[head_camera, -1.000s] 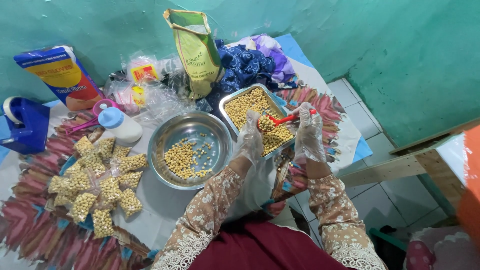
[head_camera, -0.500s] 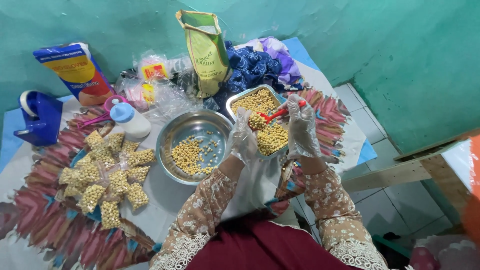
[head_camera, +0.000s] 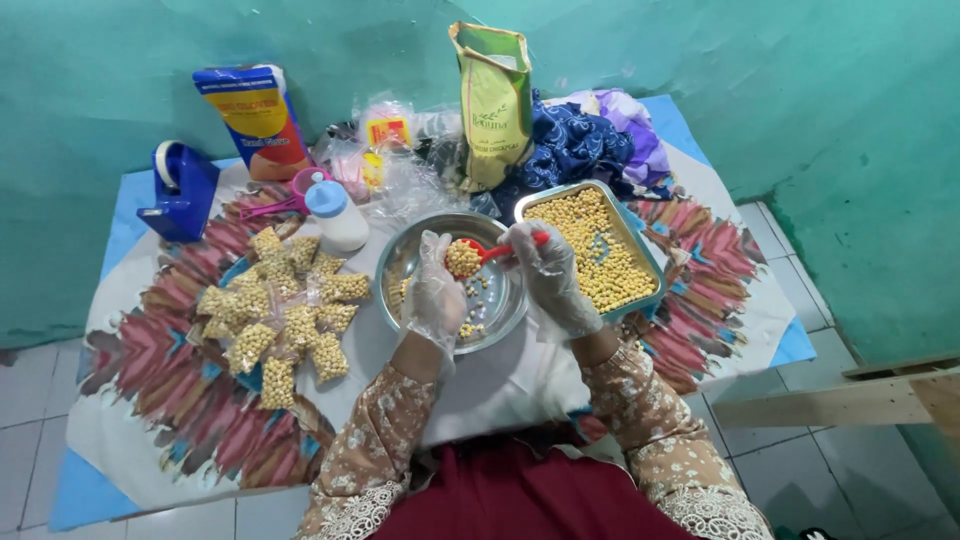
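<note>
Both my hands wear clear plastic gloves. My right hand (head_camera: 553, 278) grips a red spoon (head_camera: 492, 252) heaped with small round yellow snacks, held over the round metal bowl (head_camera: 395, 268). My left hand (head_camera: 434, 291) is beside the spoon's scoop, its fingers curled around a small clear plastic bag that is hard to make out. A few more snacks lie in the bowl under my hands. A rectangular metal tray (head_camera: 651, 268) full of the same snacks sits just right of the bowl.
A pile of several filled small bags (head_camera: 285, 322) lies left of the bowl. Behind are a white bottle with a blue cap (head_camera: 337, 215), a blue tape dispenser (head_camera: 181, 192), a blue-yellow package (head_camera: 251, 118), a green pouch (head_camera: 494, 102), loose plastic bags (head_camera: 392, 160) and dark cloth (head_camera: 570, 150).
My right hand has carried the loaded red spoon from the tray leftward over the round bowl. My left hand moved along with it. The view shifted too.
</note>
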